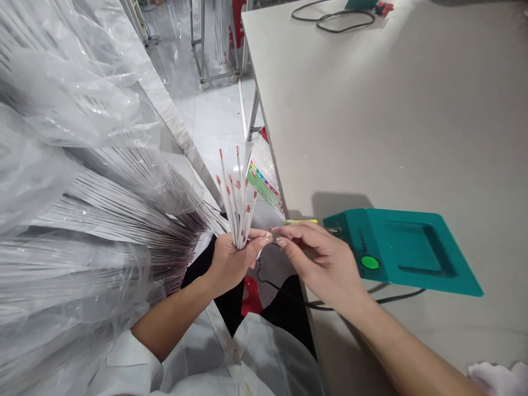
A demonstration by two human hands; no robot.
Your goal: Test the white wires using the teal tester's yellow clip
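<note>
A bundle of white wires (240, 217) with bare copper ends is wrapped in my left hand (231, 258), the ends fanning out above the fist. One wire end (269, 233) sticks out sideways past my left thumb. My right hand (322, 256) meets it with index finger and thumb in a pinch at its tip; the fingertips partly hide the contact. Just beyond my right hand, on the table, is a green device (412, 247) with a bright green round button (370, 262) and a recessed tray. A yellow strip (301, 221) shows behind my right fingers.
Large bundles of white wires (124, 203) under clear plastic fill the left side. The table (391, 126) spans the right, with a black cable (346, 22) at its far end. A printed bag (264, 181) hangs by the table edge. A wheeled metal rack (202, 49) stands beyond.
</note>
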